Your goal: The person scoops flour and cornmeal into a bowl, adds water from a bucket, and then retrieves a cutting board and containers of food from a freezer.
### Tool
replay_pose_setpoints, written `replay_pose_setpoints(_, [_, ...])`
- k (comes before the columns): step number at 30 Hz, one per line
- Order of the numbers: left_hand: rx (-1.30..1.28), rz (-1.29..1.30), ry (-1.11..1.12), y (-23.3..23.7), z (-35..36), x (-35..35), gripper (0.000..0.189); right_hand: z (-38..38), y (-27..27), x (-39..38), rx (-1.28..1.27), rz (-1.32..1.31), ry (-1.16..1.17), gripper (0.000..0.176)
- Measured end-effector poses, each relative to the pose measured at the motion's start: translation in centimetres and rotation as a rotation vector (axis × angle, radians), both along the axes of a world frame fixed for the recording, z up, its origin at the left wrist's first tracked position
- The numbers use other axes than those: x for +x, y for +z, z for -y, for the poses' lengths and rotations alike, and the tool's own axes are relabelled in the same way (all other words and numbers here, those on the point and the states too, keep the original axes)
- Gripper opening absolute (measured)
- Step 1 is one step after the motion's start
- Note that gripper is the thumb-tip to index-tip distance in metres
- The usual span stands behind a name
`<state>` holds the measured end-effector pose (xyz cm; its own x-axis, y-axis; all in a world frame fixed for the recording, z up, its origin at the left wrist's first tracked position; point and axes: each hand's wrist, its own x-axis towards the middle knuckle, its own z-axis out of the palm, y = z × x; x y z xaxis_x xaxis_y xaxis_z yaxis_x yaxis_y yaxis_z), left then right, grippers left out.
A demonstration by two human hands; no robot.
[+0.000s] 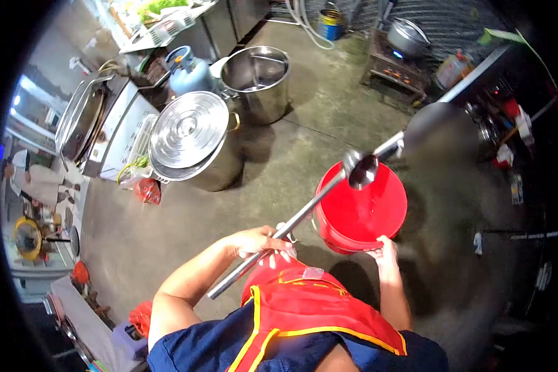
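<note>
One red bucket, right fingers around its rim, left fingers around a long metal ladle.

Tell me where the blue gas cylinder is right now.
In the head view, the blue gas cylinder stands on the floor at upper left, just behind the lidded pot and left of the open pot.

single head-worn view, wide and round-edged, looks forward and steeply down over red apron, left hand and right hand close, floor mid-range, lidded pot farther left, burner stand far right
</note>
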<state>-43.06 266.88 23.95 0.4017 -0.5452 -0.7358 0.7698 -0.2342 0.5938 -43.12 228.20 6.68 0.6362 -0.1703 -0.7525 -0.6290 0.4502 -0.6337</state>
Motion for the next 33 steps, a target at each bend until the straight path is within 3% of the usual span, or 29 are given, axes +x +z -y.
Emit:
replay_pose_setpoints(3, [-0.141, -0.111, 0.077, -4.2, -4.0, 3.4, 0.03, -6.6, -1.0, 8.7, -0.005, -0.019, 0.021, 0.03])
replay_pose_setpoints(6, [-0.319, -0.256, 0.223, -11.5, -6.1, 7.7, 0.027, -11.6, -2.4, 15.7, -0.04, -0.019, 0.144, 0.039])
replay_pose_setpoints(8, [-0.309, -0.282, 0.351, -10.5, -6.6, 11.2, 0.029, -14.3, -3.6, 20.2, -0.086, 0.001, 0.228, 0.035])
replay_pose_setpoints(10, [-0.308, -0.353, 0.633, -12.5, -6.2, 14.2, 0.034, -17.1, -4.1, 25.2, -0.019, -0.027, 0.276, 0.033])
replay_pose_setpoints(11, [-0.419, -0.301, 0.744, -12.7, -7.0, 15.3, 0.042, -18.7, -3.9, 27.8, -0.042, -0.05, 0.331, 0.034])
replay_pose_setpoints(12, [-0.594, -0.392, 0.796, -15.8, -8.6, 16.6, 0.055, -19.9, -4.9, 30.8, -0.057, -0.096, 0.368, 0.036])
replay_pose_setpoints(13, [-0.519, -0.425, 1.007, -18.8, -9.6, 16.7, 0.058, -21.1, -5.9, 33.1, -0.054, -0.102, 0.41, 0.038])
replay_pose_setpoints(14, [-0.441, -0.461, 1.224, -17.7, -10.7, 17.1, 0.062, -22.8, -6.6, 35.7, -0.046, -0.108, 0.458, 0.04])
replay_pose_setpoints(15, [-0.385, -0.345, 1.314, -17.8, -12.2, 16.1, 0.066, -24.4, -8.2, 38.3, 0.014, -0.126, 0.492, 0.043])
replay_pose_setpoints(17, [-0.158, -0.176, 1.466, -19.5, -14.7, 12.2, 0.054, -27.0, -13.2, 43.1, 0.146, -0.219, 0.545, 0.052])
replay_pose_setpoints(19, [0.13, -0.201, 1.708, -21.8, -15.5, 6.4, 0.034, -29.6, -17.9, 47.4, 0.083, -0.24, 0.56, 0.057])
replay_pose_setpoints(21, [0.385, -0.259, 2.003, -20.9, -12.5, 0.2, 0.017, -31.8, -22.6, 50.4, 0.085, -0.293, 0.555, 0.057])
replay_pose_setpoints(23, [0.46, -0.542, 2.042, -25.0, -7.7, -8.2, 0.015, -34.2, -26.1, 52.8, 0.042, -0.323, 0.502, 0.057])
replay_pose_setpoints(24, [0.336, -0.505, 2.052, -25.8, -4.6, -13.4, 0.013, -35.8, -25.3, 52.4, -0.109, -0.335, 0.454, 0.053])
replay_pose_setpoints(26, [-0.154, -0.632, 2.31, -23.6, 1.5, -15.8, 0.01, -35.8, -31.5, 53.9, 0.084, -0.346, 0.493, 0.049])
replay_pose_setpoints(27, [-0.083, -0.687, 2.252, -22.2, 3.9, -15.0, 0.011, -36.8, -32.0, 53.8, 0.001, -0.375, 0.383, 0.037])
replay_pose_setpoints(29, [0.486, -0.811, 1.666, -19.6, 5.2, -9.5, 0.017, -36.8, -35.3, 53.6, 0.12, -0.341, 0.344, 0.041])
replay_pose_setpoints(30, [0.569, -0.807, 1.523, -19.0, 5.4, -7.1, 0.02, -37.3, -36.7, 53.6, 0.146, -0.358, 0.281, 0.043])
replay_pose_setpoints(33, [0.584, -0.82, 1.434, -18.0, 4.5, -1.9, 0.03, -35.2, -42.7, 48.8, 0.381, -0.49, 0.036, 0.045])
